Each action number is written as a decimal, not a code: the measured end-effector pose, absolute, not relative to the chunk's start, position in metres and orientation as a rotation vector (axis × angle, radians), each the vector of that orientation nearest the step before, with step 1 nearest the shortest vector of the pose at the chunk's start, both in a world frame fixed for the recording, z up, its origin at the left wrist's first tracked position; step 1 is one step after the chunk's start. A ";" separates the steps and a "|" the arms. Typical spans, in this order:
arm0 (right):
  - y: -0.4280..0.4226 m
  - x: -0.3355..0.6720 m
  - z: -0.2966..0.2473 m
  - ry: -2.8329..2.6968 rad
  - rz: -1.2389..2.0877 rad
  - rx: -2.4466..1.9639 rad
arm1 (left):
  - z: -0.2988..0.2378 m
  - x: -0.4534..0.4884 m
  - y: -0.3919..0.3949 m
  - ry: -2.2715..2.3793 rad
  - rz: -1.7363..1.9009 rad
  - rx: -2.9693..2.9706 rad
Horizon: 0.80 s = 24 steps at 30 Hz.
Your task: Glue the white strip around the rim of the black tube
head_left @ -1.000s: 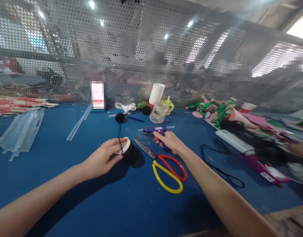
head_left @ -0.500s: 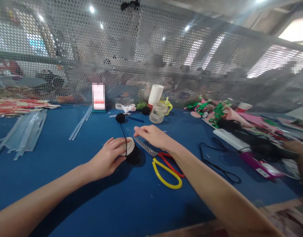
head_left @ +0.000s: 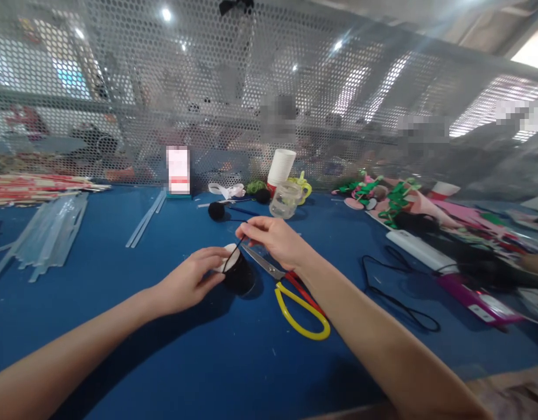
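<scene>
Black yarn covers the outside of a small white cup, tilted with its pale mouth toward the far left, near the middle of the blue table. Whether its base touches the surface is hard to tell. The left hand grips the cup by its rim, fingers bent over the mouth and thumb against the near side. A black strand slants across the mouth from beside that thumb up to the right hand, whose thumb and fingertips are pinched together on it.

Just beside the cup, scissors with one yellow and one red handle lie partly beneath the right forearm, handles toward the near edge. Farther out sit a black yarn ball and a clear jar. Close to the far edge are a white ribbon, green yarn, a leaning stack of white paper cups and an upright phone. Translucent strips are heaped toward the left edge. Toward the right edge lie a black cord, a white-and-purple device and pink and green craft pieces. Perforated metal mesh rises behind the far edge.
</scene>
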State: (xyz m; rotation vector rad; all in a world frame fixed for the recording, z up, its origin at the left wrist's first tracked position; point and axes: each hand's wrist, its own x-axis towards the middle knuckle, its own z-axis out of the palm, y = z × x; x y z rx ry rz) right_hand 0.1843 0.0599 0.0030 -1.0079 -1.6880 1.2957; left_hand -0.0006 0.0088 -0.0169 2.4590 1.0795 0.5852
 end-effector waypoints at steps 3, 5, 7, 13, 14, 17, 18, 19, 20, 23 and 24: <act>0.053 0.195 0.000 -1.593 1.302 -1.015 | -0.016 -0.002 0.012 1.119 0.563 2.242; 0.051 0.199 -0.003 -1.562 1.280 -1.070 | -0.015 -0.002 0.012 1.135 0.527 2.157; 0.051 0.200 -0.007 -1.548 1.247 -1.115 | -0.014 -0.001 0.012 1.128 0.503 2.125; 0.055 0.202 -0.013 -1.542 1.182 -1.163 | -0.011 -0.001 0.011 1.072 0.469 2.111; 0.055 0.203 -0.014 -1.545 1.174 -1.170 | -0.010 -0.001 0.011 1.067 0.467 2.113; 0.055 0.203 -0.018 -1.554 1.151 -1.189 | -0.010 -0.001 0.011 1.054 0.464 2.129; 0.055 0.203 -0.019 -1.559 1.146 -1.193 | -0.010 -0.001 0.011 1.044 0.468 2.139; 0.055 0.203 -0.020 -1.565 1.143 -1.195 | -0.009 -0.001 0.011 1.032 0.473 2.148; 0.055 0.202 -0.022 -1.573 1.142 -1.196 | -0.010 -0.001 0.011 1.017 0.480 2.156; 0.055 0.202 -0.027 -1.596 1.145 -1.185 | -0.010 -0.001 0.011 0.968 0.490 2.168; 0.055 0.201 -0.028 -1.604 1.146 -1.179 | -0.010 -0.001 0.010 0.952 0.489 2.169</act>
